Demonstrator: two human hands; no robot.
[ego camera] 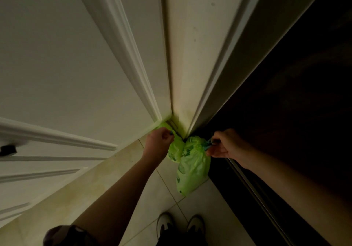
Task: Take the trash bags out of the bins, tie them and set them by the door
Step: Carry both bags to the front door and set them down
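Two light green trash bags sit low in the corner where the white door (pixel 57 74) meets its frame. The left bag (pixel 176 148) lies against the corner, and my left hand (pixel 159 141) grips its top. The larger right bag (pixel 192 169) stretches toward me over the tiled floor, and my right hand (pixel 223 144) pinches its gathered top with a blue tie. Both hands are down near the floor. The bags touch each other.
The white panelled door fills the left, with a dark handle (pixel 7 149) at the far left. A white door frame (pixel 190 65) rises in the middle. A dark surface (pixel 295 103) with a metal edge runs along the right. My shoes (pixel 181 224) stand on pale tiles.
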